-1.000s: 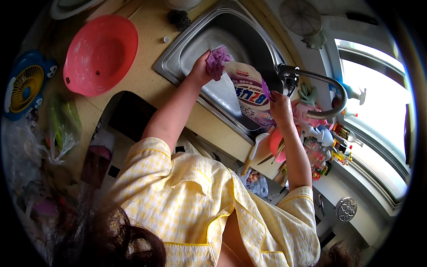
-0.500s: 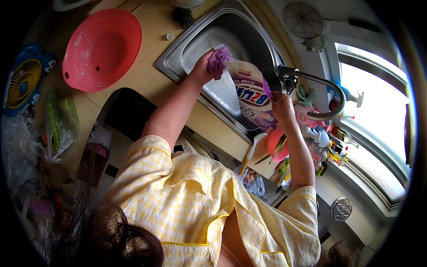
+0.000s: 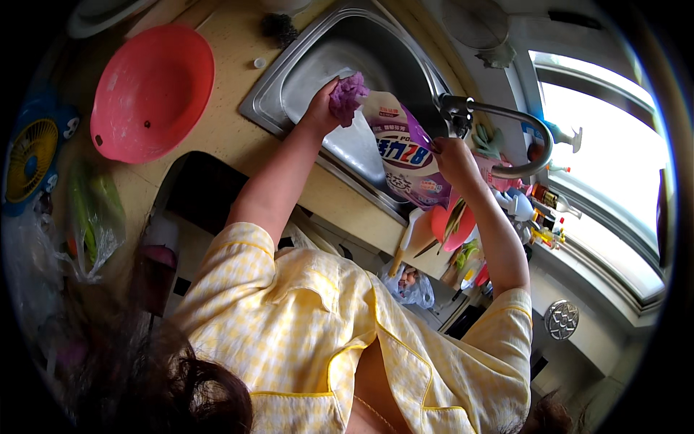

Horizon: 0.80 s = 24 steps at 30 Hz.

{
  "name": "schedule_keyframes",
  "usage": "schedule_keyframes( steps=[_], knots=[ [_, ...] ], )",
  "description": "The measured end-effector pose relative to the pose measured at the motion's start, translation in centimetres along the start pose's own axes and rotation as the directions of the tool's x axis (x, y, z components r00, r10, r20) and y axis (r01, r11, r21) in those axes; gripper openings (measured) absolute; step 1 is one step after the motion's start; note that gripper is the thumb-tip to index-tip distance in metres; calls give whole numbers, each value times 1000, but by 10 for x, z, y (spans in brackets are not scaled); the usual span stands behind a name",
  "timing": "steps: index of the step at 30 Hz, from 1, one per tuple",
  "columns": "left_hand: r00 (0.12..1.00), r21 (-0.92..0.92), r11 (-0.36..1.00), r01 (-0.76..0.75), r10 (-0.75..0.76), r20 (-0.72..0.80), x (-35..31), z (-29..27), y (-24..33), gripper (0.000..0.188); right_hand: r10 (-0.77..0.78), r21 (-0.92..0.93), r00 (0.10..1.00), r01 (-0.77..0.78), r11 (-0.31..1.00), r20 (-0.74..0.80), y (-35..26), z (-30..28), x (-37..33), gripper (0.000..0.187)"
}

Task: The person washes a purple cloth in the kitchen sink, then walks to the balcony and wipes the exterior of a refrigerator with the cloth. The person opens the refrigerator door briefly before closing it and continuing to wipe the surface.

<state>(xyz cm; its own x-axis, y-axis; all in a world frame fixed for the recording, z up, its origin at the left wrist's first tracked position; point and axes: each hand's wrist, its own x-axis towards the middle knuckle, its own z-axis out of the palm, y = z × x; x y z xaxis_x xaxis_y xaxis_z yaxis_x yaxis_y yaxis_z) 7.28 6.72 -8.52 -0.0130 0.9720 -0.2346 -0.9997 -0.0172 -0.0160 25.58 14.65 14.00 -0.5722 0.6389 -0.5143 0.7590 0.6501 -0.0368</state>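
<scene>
Over the steel sink [image 3: 300,88], my left hand [image 3: 321,110] is closed around a crumpled purple cloth [image 3: 348,98]. Its fingers are partly hidden by the bunched cloth. My right hand [image 3: 455,160] grips the right edge of a white and purple detergent bag [image 3: 403,153] with a large printed front. The bag hangs tilted over the near right part of the sink, its upper left corner close to the purple cloth. Whether the bag is open or holds anything cannot be seen.
A curved faucet [image 3: 517,170] rises on the sink's right side. At left on the counter stand a red basin [image 3: 155,94], a blue and yellow fan [image 3: 32,159] and bagged green vegetables [image 3: 94,210]. A dark scrubber [image 3: 279,29] and small white cap [image 3: 259,64] lie beside the sink.
My right hand has moved slightly away from me, and more of the bag's purple side shows. My left hand keeps the cloth in nearly the same place. The whole view has shifted a little.
</scene>
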Motion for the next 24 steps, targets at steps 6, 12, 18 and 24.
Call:
schedule_keyframes(
  steps=[6, 12, 18, 24],
  knots=[
    [998, 29, 999, -34, 36, -51, 2, -4, 1, 38, 28, 20, 999, -28, 999, -15, -1, -2, -5, 20],
    [989, -128, 992, 21, -2, 146, 2, -5, 11, 37, 50, 166, 997, -38, 985, -67, -2, 0, -5, 17],
    [996, -92, 993, -75, 79, 47, 0, 11, 23, 36, 127, 418, 977, -44, 907, -173, 23, 42, -1, 23],
    [988, -71, 989, -133, 126, -87, 6, 19, 42, 35, 259, 703, 938, -25, 710, -229, 35, 79, 27, 25]
  ],
)
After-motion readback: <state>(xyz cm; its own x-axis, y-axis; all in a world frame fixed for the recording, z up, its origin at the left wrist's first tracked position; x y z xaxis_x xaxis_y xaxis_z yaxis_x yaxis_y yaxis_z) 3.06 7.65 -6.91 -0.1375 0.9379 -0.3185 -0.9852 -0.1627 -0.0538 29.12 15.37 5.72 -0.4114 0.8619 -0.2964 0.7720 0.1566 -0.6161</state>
